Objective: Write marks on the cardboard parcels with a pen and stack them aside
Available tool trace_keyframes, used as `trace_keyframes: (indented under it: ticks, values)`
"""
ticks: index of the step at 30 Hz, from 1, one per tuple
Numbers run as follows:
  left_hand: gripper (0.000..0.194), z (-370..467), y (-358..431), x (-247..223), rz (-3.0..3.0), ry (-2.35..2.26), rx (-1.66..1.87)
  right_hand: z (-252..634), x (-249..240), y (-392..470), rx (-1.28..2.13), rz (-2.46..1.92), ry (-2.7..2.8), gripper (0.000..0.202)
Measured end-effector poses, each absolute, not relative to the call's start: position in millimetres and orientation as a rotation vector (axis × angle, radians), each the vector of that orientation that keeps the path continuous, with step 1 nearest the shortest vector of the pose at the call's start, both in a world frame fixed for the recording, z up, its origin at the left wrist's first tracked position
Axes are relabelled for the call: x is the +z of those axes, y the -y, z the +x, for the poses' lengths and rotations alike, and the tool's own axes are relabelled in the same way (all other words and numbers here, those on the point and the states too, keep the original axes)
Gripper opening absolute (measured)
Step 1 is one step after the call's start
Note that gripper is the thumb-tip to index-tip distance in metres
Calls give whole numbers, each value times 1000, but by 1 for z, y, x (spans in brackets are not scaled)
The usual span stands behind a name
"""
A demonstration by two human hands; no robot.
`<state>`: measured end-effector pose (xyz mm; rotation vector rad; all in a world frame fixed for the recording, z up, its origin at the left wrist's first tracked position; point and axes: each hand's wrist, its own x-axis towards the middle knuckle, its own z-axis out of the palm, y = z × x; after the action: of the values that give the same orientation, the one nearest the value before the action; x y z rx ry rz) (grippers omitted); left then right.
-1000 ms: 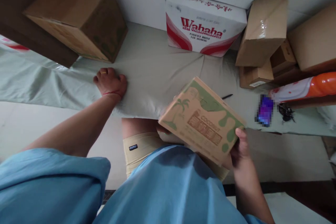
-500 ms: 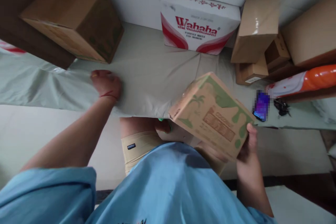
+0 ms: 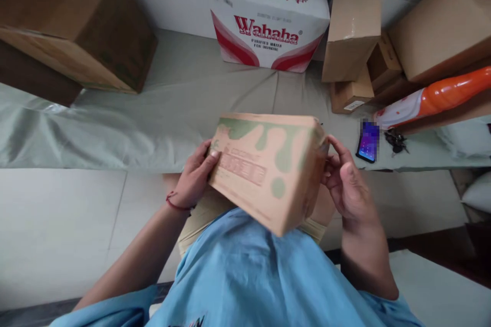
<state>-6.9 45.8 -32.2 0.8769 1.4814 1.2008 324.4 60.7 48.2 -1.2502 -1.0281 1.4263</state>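
Note:
A brown cardboard box point(image 3: 261, 163) with green drip-shaped print and the word COCONUT is held tilted in front of my body, above my lap. My left hand point(image 3: 197, 173), a red string round its wrist, grips the box's left end with the thumb on the printed face. At the opposite end is my right hand point(image 3: 345, 179). Its fingers are apart and loosely bent, the tips at the box's end face, the thumb standing free of the cardboard. What the fingertips touch there is partly hidden.
Along the wall on the cloth-covered bench point(image 3: 180, 97) stand a white Wahaha carton point(image 3: 268, 36), a large brown box point(image 3: 76, 20) and several smaller boxes point(image 3: 353, 30). A phone point(image 3: 368, 143), keys point(image 3: 396, 141) and an orange-and-white wrapped tube point(image 3: 441, 94) lie at the right.
My left hand has left the bench and taken hold of the box's left end. The box has turned and moved left. My right hand has loosened from its corner to the end face.

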Motion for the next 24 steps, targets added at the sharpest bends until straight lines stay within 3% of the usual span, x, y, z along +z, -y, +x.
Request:
trace_keyframes:
  ticks: [2,7,12,16,21,24]
  values:
    - [63,-13,-48,-37,749,-1437,1154,321,61,-59,1485,-1192,1105,60]
    - [57,-12,-48,-43,671,-1380,1141,315,63,-56,1508,-1194,1078,68]
    - [67,-7,-52,-39,648,-1241,1343,319,51,-60,1304,-1253,953,35]
    - [69,0,-54,-24,724,-1197,1368,326,45,-63,1203,-1223,909,29]
    - [59,8,-45,-15,753,-1249,1407,327,29,-56,1061,-1220,926,25]
    - [40,9,-39,-12,727,-1232,1416,320,27,-49,1020,-1185,1046,20]
